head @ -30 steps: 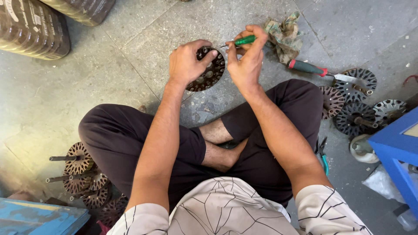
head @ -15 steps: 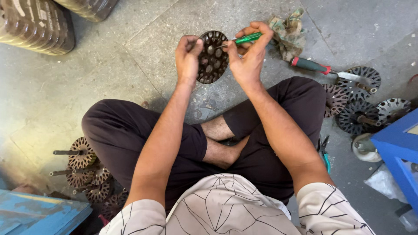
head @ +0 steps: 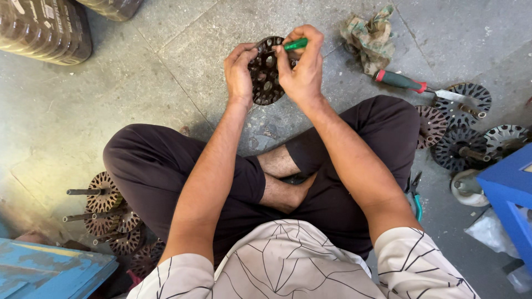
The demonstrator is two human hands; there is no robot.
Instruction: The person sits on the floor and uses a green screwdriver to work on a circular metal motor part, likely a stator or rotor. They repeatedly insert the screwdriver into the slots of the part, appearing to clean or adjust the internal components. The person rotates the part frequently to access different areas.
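Dark rusty slotted disc (head: 265, 72); green tool handle (head: 296, 44); red-green screwdriver (head: 400, 81); blue box (head: 509, 191); white line-patterned shirt (head: 288, 264).

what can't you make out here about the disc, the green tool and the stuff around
Head view only:
- Green tool: the tip is hidden behind the right hand.
- Disc: its left edge is covered by the left hand.
- Stack of discs at the left: partly hidden under the knee.
- Pliers: mostly hidden behind the right leg.
- Blue stand: cut off by the right edge.
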